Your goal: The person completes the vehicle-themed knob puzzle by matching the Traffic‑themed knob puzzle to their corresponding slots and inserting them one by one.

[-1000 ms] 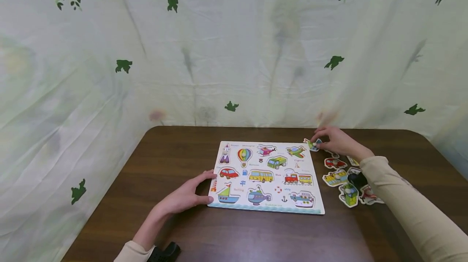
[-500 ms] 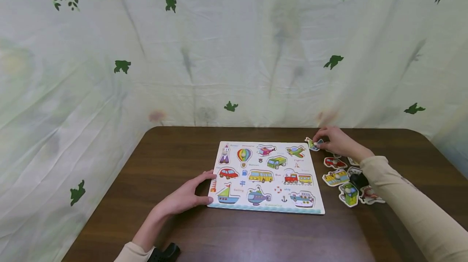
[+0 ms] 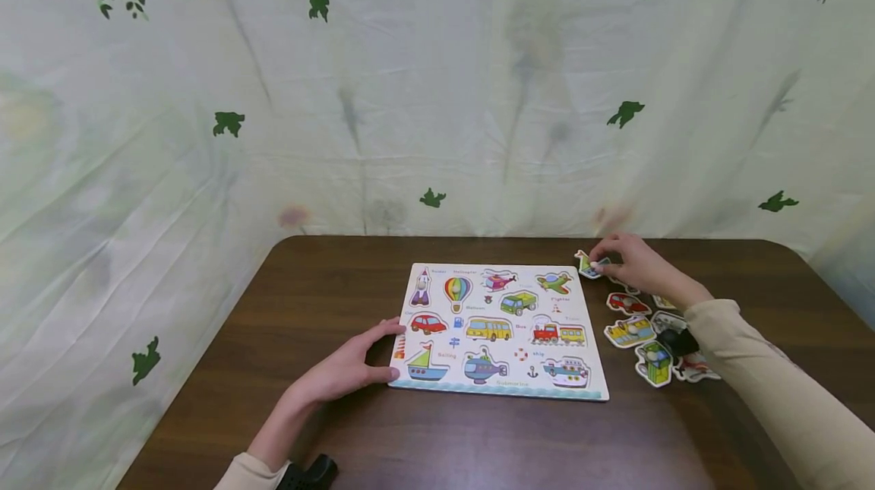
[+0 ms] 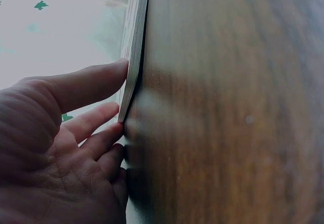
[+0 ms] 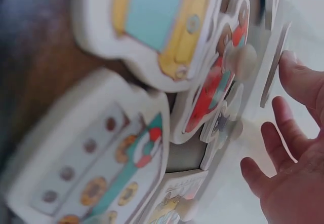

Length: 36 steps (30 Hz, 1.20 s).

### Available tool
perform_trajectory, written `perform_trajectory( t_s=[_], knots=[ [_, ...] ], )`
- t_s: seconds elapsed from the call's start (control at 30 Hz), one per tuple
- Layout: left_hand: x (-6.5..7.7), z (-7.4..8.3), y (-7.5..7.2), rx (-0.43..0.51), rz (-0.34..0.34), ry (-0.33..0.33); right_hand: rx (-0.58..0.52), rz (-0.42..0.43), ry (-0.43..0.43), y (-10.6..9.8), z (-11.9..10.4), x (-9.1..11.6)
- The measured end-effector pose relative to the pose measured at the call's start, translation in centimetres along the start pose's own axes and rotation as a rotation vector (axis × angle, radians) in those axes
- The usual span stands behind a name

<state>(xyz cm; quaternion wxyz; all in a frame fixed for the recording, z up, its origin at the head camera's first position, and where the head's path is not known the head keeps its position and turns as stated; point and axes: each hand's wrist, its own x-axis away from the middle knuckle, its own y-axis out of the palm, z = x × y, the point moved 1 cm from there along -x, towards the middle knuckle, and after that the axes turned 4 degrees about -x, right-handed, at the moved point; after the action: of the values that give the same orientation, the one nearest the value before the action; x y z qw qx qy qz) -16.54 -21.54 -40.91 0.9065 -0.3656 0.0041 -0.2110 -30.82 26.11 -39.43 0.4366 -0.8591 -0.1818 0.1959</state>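
A white puzzle board (image 3: 492, 353) printed with colourful vehicles lies flat on the table. At its left edge my left hand (image 3: 349, 365) touches the side with thumb and fingertips, the fingers fairly straight; the left wrist view shows the thumb (image 4: 96, 84) against the board's edge. Beyond the board's far right corner, my right hand (image 3: 632, 262) pinches a green and blue puzzle piece (image 3: 585, 265), which looks like a sailboat. In the right wrist view that piece (image 5: 276, 64) appears nearly edge-on, so its picture is hidden there.
Several loose puzzle pieces lie right of the board, among them a red car (image 3: 627, 304), a yellow bus (image 3: 630, 332) and a green truck (image 3: 654, 365). Some lie partly under the right forearm. A pale printed curtain (image 3: 437, 95) hangs behind the wooden table (image 3: 328, 262).
My right hand has moved slightly right and away from me with the green and blue puzzle piece, which has tilted a little. The left hand and the board have stayed in place.
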Motion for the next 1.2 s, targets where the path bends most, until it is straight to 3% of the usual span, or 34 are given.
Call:
perform_trajectory(
  t_s=[0.27,0.63,1.2],
  knots=[
    [0.0,0.1,0.0,0.002,0.002,-0.009,-0.024,-0.002,-0.005,0.6,-1.6,1.0],
    [0.1,0.2,0.1,0.008,0.009,-0.015,-0.056,0.015,-0.118,1.1,-3.4,1.7],
    [0.0,0.2,0.0,0.015,0.007,-0.022,-0.109,-0.005,-0.172,3.4,-7.8,2.4]
  ],
)
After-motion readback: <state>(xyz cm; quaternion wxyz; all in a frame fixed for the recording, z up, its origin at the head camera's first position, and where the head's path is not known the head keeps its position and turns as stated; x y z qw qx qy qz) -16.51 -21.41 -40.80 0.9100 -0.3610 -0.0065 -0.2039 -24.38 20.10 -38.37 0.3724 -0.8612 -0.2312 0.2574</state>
